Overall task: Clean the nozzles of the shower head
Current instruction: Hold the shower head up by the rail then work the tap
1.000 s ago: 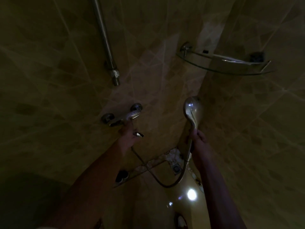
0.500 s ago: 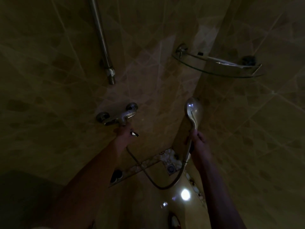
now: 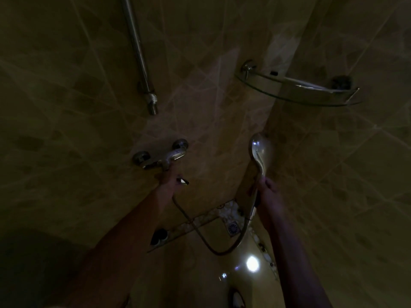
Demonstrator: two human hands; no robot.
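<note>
Fingers of the right hand [image 3: 268,192] grip the chrome handheld shower head [image 3: 259,152]; left hand [image 3: 170,181], grip unclear, reaches the chrome wall mixer tap [image 3: 163,157]; nozzle cleaning seemingly unstarted.

the tiled floor [image 3: 235,283] fills the lower middle of the dim view, with a bright spot of light [image 3: 252,264] reflected on it. a square drain [image 3: 233,228] sits in the floor's far corner, at about twelve o'clock from that spot. a strip of pebble tiles [image 3: 200,221] borders the floor along the foot of the wall, running off from the drain toward nine o'clock. a dark thing, perhaps a shoe [image 3: 159,236], lies on that strip, at about ten o'clock from the light.

a glass corner shelf [image 3: 289,95] hangs at the upper right.
</note>
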